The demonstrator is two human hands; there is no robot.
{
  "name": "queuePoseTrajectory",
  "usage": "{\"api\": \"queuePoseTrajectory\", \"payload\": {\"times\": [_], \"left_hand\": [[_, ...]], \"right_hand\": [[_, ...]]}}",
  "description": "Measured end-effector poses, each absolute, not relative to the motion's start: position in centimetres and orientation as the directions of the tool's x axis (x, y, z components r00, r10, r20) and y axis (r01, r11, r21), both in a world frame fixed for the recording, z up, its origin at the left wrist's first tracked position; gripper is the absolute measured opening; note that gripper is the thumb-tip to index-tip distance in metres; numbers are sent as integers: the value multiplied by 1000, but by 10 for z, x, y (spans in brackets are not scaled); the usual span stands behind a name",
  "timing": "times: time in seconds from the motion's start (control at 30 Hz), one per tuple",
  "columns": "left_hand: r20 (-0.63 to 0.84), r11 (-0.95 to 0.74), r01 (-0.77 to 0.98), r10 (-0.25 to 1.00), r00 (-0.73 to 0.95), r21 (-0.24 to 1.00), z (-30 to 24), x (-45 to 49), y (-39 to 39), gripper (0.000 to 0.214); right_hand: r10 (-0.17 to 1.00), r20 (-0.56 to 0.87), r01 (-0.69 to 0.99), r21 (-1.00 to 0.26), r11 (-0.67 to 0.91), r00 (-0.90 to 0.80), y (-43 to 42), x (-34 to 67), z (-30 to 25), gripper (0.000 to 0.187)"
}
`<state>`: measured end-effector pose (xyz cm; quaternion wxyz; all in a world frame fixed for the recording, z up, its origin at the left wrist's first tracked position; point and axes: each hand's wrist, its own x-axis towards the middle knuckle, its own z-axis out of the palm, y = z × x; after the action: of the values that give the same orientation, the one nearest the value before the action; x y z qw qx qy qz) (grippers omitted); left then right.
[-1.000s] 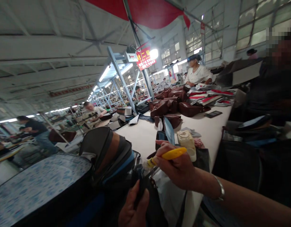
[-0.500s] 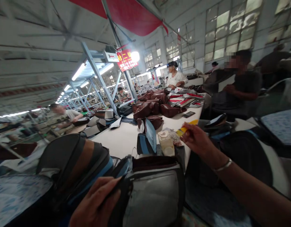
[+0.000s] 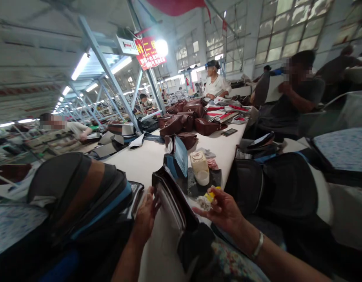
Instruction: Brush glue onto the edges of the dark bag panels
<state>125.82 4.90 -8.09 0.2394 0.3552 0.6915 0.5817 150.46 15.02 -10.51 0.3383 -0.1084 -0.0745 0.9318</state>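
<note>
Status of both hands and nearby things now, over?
Right hand: holding yellow brush with whitish bristles. Left hand: at side of dark, open bag piece. Cream plastic container beyond, clear of hands.

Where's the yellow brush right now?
In the head view, the yellow brush is right of centre, in the camera wearer's right hand, just right of the dark pouch and below the cream bottle.

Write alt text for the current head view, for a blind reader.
A right hand holds a yellow brush beside an open dark pouch, with the left hand at the pouch's other side. Beyond, a pale container, brown bags and a phone sit on a white table, with a white-shirted person behind.
</note>
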Motion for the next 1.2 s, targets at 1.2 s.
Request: {"api": "queuePoseTrajectory", "payload": {"times": [1.2], "left_hand": [[256, 69, 519, 810, -527, 852, -42, 1357, -2, 28]], "right_hand": [[101, 791, -273, -324, 906, -603, 140, 1490, 58, 9]]}}
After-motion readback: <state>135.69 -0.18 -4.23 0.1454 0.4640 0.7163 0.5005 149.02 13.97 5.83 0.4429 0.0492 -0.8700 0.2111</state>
